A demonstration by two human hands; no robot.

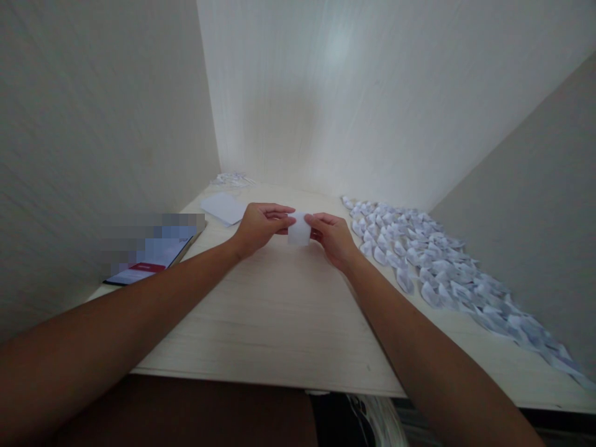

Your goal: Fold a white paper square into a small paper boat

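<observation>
A small white piece of paper [298, 231] is held up above the table between my two hands. My left hand [263, 225] pinches its left edge near the top between thumb and fingers. On the opposite edge, the thumb and fingers of my right hand [331, 234] grip the paper too. It looks flat and roughly square, facing me. Behind my left hand lies a stack of white paper sheets [223, 207] on the table.
Many folded white paper pieces [433, 261] cover the right side of the pale table [270, 329]. A tablet or phone [153, 251], partly pixelated, rests at the left edge. Thin white strips [233, 179] lie in the far left corner. Walls enclose the back and sides.
</observation>
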